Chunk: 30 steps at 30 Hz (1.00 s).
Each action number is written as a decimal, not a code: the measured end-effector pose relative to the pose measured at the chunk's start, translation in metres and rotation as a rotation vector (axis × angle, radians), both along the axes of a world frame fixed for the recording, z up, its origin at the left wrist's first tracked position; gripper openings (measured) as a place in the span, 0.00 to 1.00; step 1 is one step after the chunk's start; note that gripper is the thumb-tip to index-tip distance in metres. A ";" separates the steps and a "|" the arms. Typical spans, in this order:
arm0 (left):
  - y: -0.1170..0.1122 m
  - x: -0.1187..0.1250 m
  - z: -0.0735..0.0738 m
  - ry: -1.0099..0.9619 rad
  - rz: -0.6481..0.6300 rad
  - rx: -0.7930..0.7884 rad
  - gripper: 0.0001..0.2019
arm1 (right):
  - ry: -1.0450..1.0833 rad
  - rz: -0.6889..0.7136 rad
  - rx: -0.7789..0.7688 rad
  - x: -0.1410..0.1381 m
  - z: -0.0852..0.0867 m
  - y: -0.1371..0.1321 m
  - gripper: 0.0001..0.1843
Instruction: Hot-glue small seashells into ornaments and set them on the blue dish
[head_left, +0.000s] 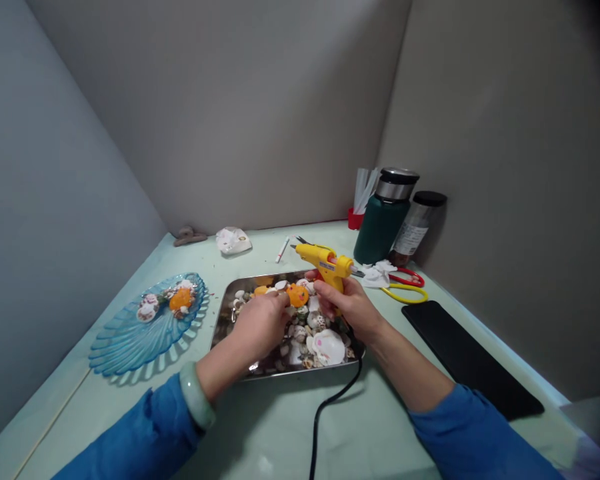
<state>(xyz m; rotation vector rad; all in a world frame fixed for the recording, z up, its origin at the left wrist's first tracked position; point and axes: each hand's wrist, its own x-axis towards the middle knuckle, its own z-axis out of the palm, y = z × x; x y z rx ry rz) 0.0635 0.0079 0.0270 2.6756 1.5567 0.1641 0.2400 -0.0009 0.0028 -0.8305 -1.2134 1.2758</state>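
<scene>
My right hand (347, 303) grips the handle of a yellow glue gun (325, 262), its nozzle pointing left and away. My left hand (260, 325) pinches an orange shell (297, 294) just below the gun, over a steel tray (223, 317) filled with several mixed shells, among them a large white one (329, 347). The gun's black cord (330, 403) runs from under my right wrist toward me.
A blue glass plate (125, 340) with a few shells sits at left. At back right stand a green flask (384, 217), a dark jar (416, 227) and a red cup of sticks (357, 217). Scissors (406, 283), a black pad (467, 357) and a marker (283, 249) lie nearby.
</scene>
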 end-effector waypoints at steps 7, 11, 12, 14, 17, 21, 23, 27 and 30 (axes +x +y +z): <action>0.013 -0.004 0.019 -0.182 -0.034 0.029 0.16 | 0.000 0.004 0.002 0.001 -0.002 0.001 0.17; -0.002 -0.010 0.021 -0.041 -0.095 0.004 0.10 | -0.001 0.009 0.003 0.001 -0.003 0.001 0.17; -0.006 -0.011 0.018 0.019 -0.095 -0.058 0.09 | -0.001 0.010 0.002 0.001 -0.003 0.001 0.17; -0.012 -0.012 0.010 0.083 -0.081 -0.153 0.06 | 0.000 0.014 0.000 0.001 -0.003 0.000 0.17; -0.013 -0.014 0.001 0.069 -0.061 -0.195 0.05 | -0.003 0.012 -0.002 0.001 -0.003 0.000 0.17; -0.007 -0.025 0.007 -0.042 -0.055 -0.236 0.08 | -0.010 0.003 -0.002 0.001 -0.002 0.000 0.17; -0.004 -0.034 0.011 -0.105 -0.030 -0.259 0.09 | -0.011 0.003 0.000 0.000 -0.001 0.000 0.17; -0.002 -0.051 0.011 -0.203 0.058 -0.372 0.11 | -0.021 0.001 -0.012 -0.001 0.001 -0.002 0.19; -0.004 -0.059 0.008 -0.252 0.100 -0.395 0.12 | -0.030 0.000 -0.019 -0.001 0.003 -0.003 0.21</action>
